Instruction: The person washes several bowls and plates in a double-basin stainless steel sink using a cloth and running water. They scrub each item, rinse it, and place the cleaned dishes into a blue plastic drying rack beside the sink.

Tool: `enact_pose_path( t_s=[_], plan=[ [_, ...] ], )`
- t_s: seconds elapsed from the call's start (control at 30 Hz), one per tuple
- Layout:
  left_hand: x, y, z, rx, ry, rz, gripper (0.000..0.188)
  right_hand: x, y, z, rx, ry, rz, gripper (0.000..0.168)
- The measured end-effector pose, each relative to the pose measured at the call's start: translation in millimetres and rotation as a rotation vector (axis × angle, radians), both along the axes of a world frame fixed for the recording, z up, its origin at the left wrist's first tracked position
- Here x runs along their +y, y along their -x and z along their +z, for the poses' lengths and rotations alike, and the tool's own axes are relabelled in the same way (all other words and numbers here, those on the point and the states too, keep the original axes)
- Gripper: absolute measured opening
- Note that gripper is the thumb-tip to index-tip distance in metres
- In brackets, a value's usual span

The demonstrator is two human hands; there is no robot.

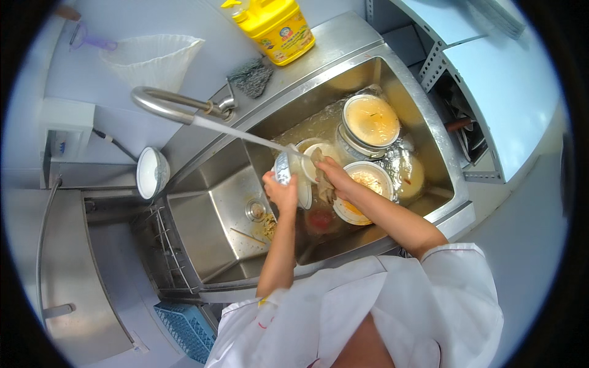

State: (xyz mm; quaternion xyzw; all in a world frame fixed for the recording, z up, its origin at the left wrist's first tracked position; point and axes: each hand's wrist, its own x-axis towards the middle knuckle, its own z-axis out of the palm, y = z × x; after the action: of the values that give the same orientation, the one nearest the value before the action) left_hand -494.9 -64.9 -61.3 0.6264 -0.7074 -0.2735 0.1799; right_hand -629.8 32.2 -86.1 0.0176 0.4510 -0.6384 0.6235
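My left hand [281,192] grips a patterned bowl [282,168] tilted on its side, its mouth facing right. A wet brownish cloth [326,184] is held in my right hand [337,178], close to the bowl's opening. From the curved metal faucet [163,105] a stream of water [244,134] runs down to the bowl. Below both hands, the right basin [416,73] holds water and several dishes. A bowl of yellowish liquid [372,120] sits on stacked bowls there. Nearer me is a bowl with pale food scraps [368,181], partly covered by my right forearm.
The left basin [198,184] has food scraps [269,226] and a chopstick [248,236] near its drain. On the back ledge are a yellow pump jug [276,32] and a grey scouring pad [251,77]. Another bowl [153,173] stands left. A metal shelf [506,101] borders the right.
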Motion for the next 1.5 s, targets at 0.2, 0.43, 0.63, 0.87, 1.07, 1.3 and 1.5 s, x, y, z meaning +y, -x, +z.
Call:
enact_pose_path(
  t_s=[0.2, 0.43, 0.63, 0.87, 1.07, 1.3, 1.5],
  plan=[
    [15.1, 7.6, 72.9, 0.057, 0.165, -0.083, 0.068, -37.3, -33.8, 16.4, -0.431, 0.051, -0.241, 0.040],
    [27.8, -13.2, 68.6, 1.108, -0.555, 0.118, 0.049, -63.6, -50.1, 11.1, 0.584, -0.140, -0.241, 0.055],
    [29.0, -6.8, 56.4, 1.221, -0.765, 0.091, 0.060, -61.3, -58.1, 40.0, 0.860, 0.010, -0.096, 0.060],
    [-1.5, -28.0, 33.3, 1.352, -0.891, 0.002, 0.054, 11.2, -24.3, 39.8, 1.594, 0.329, 0.714, 0.048],
    [17.8, -15.0, 37.2, 1.267, -0.892, 0.058, 0.060, -21.5, 57.2, 28.4, 2.134, 0.209, 0.478, 0.036],
    [10.5, 0.4, 23.8, 1.414, -1.102, 0.158, 0.067, -63.3, -38.6, 24.6, 1.385, 0.209, 0.087, 0.031],
    [-8.7, -8.6, 14.0, 1.351, -0.847, 0.043, 0.059, 10.7, -12.9, 42.6, 1.650, 0.212, 0.599, 0.030]
  ],
)
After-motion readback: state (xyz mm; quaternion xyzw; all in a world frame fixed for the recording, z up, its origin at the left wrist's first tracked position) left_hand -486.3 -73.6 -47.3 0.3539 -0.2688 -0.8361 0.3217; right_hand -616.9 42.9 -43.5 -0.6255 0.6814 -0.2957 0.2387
